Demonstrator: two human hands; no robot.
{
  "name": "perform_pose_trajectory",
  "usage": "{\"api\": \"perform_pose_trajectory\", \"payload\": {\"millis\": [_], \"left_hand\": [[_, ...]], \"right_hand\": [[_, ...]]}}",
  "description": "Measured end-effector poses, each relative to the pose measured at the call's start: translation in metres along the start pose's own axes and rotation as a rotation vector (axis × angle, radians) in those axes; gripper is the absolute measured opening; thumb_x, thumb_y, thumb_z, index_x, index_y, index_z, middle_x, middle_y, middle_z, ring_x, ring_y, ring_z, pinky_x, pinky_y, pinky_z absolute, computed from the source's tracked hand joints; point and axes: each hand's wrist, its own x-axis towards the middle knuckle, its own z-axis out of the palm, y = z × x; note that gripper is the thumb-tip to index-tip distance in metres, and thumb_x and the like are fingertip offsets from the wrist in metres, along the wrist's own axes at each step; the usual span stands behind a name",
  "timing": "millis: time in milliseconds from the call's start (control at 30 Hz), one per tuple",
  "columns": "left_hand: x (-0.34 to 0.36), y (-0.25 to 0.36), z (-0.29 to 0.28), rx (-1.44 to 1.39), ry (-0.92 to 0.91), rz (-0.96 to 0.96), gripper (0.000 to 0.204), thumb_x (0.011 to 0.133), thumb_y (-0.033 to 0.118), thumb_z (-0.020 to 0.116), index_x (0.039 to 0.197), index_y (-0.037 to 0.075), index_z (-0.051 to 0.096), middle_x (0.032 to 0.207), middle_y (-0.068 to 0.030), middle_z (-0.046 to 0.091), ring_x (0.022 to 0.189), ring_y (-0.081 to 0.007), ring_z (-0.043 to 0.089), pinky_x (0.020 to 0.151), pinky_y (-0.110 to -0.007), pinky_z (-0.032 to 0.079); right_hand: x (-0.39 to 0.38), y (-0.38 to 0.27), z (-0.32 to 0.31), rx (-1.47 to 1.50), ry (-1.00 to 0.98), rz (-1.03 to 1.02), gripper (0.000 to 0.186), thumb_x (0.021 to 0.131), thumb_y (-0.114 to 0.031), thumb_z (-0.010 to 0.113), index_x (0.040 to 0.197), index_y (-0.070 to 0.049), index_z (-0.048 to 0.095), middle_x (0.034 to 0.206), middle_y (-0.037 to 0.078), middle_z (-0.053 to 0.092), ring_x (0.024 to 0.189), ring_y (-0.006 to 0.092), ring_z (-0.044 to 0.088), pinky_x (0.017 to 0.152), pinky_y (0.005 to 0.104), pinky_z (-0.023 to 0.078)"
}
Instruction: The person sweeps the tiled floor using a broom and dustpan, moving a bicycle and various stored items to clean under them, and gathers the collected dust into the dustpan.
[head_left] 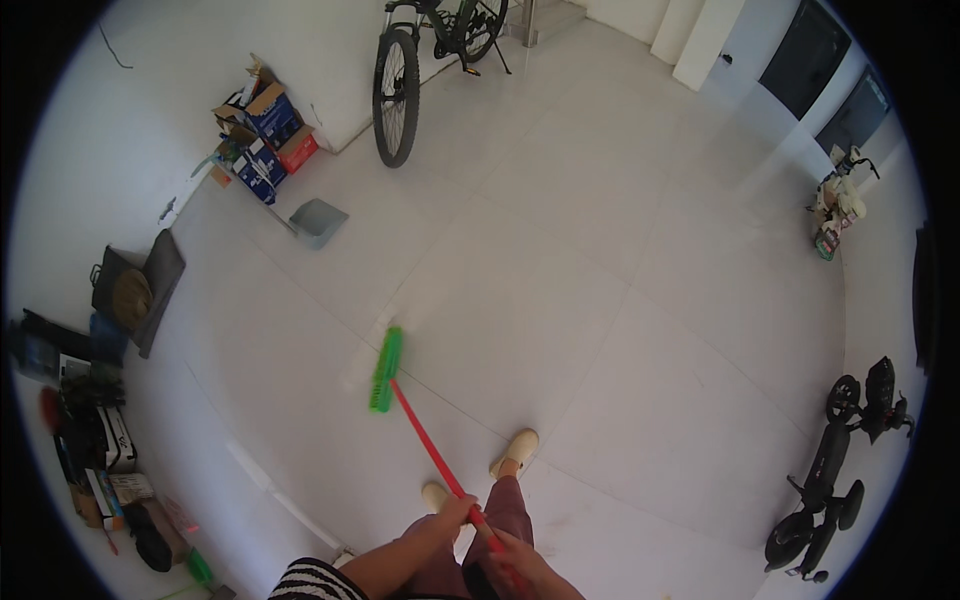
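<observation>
A broom with a red handle [430, 447] slants away from my body, its green bristled head [386, 368] down on the pale floor ahead and to the left. My left hand [459, 510] is wrapped round the handle in front of my legs. Lower on the picture, close to my body, my right hand [512, 553] grips the same handle nearer its top end. The tip of the handle is hidden by my hand and body.
A grey dustpan [318, 222] lies by cardboard boxes [268, 140] at the left wall. A bicycle [397, 95] stands at the back. Bags and clutter [105, 440] line the left side. A black scooter [822, 480] stands right, with wrapped items [835, 212] farther back.
</observation>
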Motion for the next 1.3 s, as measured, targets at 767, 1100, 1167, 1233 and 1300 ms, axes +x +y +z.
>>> {"api": "perform_pose_trajectory", "payload": {"millis": [767, 1100, 1167, 1233, 1300], "left_hand": [[0.101, 0.200, 0.229, 0.247, -0.090, 0.065, 0.020, 0.077, 0.017, 0.050, 0.066, 0.001, 0.055, 0.064, -0.0115, 0.057, 0.059, -0.0214, 0.057, 0.055, -0.030, 0.047], [0.144, 0.216, 0.414, 0.420, -0.620, -0.254, 0.020, 0.076, 0.018, 0.055, 0.077, -0.001, 0.048, 0.068, -0.0103, 0.056, 0.058, -0.0208, 0.059, 0.054, -0.033, 0.052], [0.123, 0.229, 0.410, 0.396, -0.617, -0.174, 0.022, 0.078, 0.021, 0.056, 0.077, 0.000, 0.048, 0.068, -0.0095, 0.056, 0.060, -0.0189, 0.059, 0.054, -0.032, 0.052], [0.111, 0.245, 0.385, 0.263, -0.560, -0.120, 0.024, 0.080, 0.023, 0.056, 0.077, 0.000, 0.049, 0.068, -0.0082, 0.056, 0.060, -0.0178, 0.059, 0.055, -0.031, 0.051], [0.103, 0.285, 0.355, 0.305, -0.419, -0.018, 0.022, 0.080, 0.022, 0.056, 0.078, 0.001, 0.051, 0.067, -0.0067, 0.056, 0.060, -0.0167, 0.058, 0.055, -0.030, 0.051]], "right_hand": [[0.009, -0.264, -0.136, -0.274, 0.073, -0.045, 0.060, 0.074, -0.006, 0.057, 0.129, -0.017, 0.036, 0.076, 0.005, 0.055, 0.054, 0.0100, 0.049, 0.047, 0.0216, 0.040], [-0.059, -0.342, -0.122, -0.157, 0.655, -0.220, 0.065, 0.072, -0.004, 0.048, 0.132, -0.012, 0.025, 0.051, 0.001, 0.044, 0.031, 0.0102, 0.036, 0.028, 0.0225, 0.031], [-0.076, -0.354, -0.107, -0.162, 0.650, -0.208, 0.066, 0.072, -0.002, 0.047, 0.133, -0.012, 0.024, 0.051, 0.002, 0.044, 0.031, 0.0104, 0.037, 0.028, 0.0235, 0.032], [-0.081, -0.366, -0.098, -0.221, 0.574, -0.187, 0.068, 0.071, 0.002, 0.046, 0.133, -0.013, 0.023, 0.049, 0.003, 0.045, 0.030, 0.0118, 0.039, 0.027, 0.0254, 0.033], [-0.068, -0.379, -0.085, 0.025, 0.435, -0.250, 0.070, 0.070, 0.006, 0.045, 0.133, -0.013, 0.023, 0.065, 0.004, 0.053, 0.044, 0.0113, 0.048, 0.038, 0.0228, 0.040]]}}
